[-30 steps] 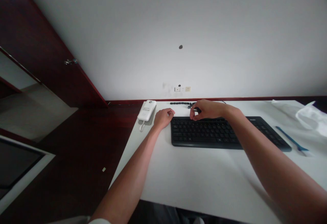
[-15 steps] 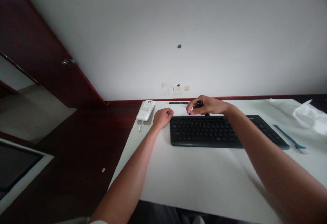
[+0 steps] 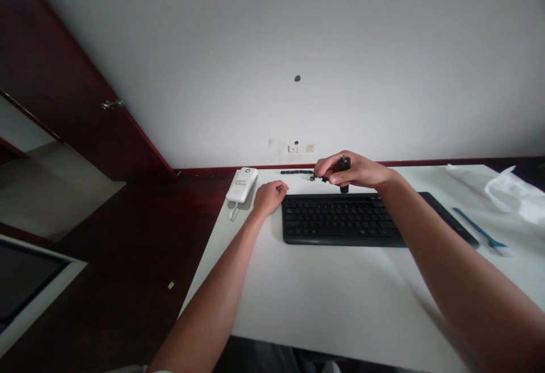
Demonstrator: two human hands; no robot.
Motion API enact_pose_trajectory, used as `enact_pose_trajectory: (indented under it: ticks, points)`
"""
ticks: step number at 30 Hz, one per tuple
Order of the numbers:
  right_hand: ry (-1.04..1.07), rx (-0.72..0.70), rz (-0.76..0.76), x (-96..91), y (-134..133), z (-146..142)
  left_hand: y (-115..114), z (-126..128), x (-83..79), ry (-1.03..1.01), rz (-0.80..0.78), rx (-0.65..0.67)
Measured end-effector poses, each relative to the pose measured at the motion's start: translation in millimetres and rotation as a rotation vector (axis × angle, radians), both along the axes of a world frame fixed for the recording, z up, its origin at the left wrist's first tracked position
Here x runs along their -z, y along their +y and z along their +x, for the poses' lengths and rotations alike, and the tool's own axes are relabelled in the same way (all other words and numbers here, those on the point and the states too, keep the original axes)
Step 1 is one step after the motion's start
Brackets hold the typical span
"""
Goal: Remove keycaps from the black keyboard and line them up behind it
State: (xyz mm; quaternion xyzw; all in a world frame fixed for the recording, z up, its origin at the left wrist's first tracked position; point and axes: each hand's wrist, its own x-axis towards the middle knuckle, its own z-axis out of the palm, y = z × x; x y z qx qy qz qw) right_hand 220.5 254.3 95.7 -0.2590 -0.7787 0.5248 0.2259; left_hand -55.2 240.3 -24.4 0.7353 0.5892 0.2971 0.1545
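A black keyboard [image 3: 336, 219] lies on the white table. My left hand [image 3: 269, 196] rests at its back left corner, fingers loosely curled, and nothing shows in them. Behind the keyboard, my right hand [image 3: 355, 170] is closed around a short black tool [image 3: 344, 175], its upright handle showing between thumb and fingers. The tool's working end is hidden. A small black piece [image 3: 325, 179] shows just under the right fingertips; I cannot tell whether they touch it. Beside it are a loose black keycap [image 3: 312, 178] and a row of several black keycaps [image 3: 296, 172] along the table's back edge.
A white power bank [image 3: 242, 185] with a short cable loop lies near the table's left edge. Right of the keyboard are a blue brush [image 3: 479, 227] and a crumpled white bag [image 3: 513, 191]. Behind stands the wall with sockets [image 3: 302, 149]; a dark red door [image 3: 85, 78] is at left.
My right hand has shifted slightly right and turned, so more of the black tool's handle shows. A loose keycap and a small black piece now show by its fingertips. My left hand stays put.
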Motion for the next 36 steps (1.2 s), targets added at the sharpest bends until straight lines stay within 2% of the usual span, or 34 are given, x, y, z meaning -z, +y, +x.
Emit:
enact_pose_trajectory:
  ticks: [4,10,14,20,28,36]
  points:
    - [-0.245,0.070,0.070,1.2,0.3,-5.2,0.3,0.6,0.4,0.012,-0.007,-0.011]
    - [-0.517,0.058,0.247,22.6,9.2,-12.4,1.8,1.3,1.6,0.011,0.004,-0.012]
    - [-0.554,0.028,0.248,33.1,15.9,-9.8,2.0,0.7,2.4,0.017,0.007,-0.009]
    - [-0.552,-0.020,0.229,38.8,19.5,-10.4,0.7,1.7,0.6,0.028,0.002,-0.029]
    - [-0.705,0.078,0.287,31.8,15.3,-12.5,0.4,1.5,-1.1,0.023,-0.002,-0.021]
    - [-0.778,0.078,0.341,28.4,14.9,-11.2,0.7,0.6,0.5,0.026,0.003,-0.019]
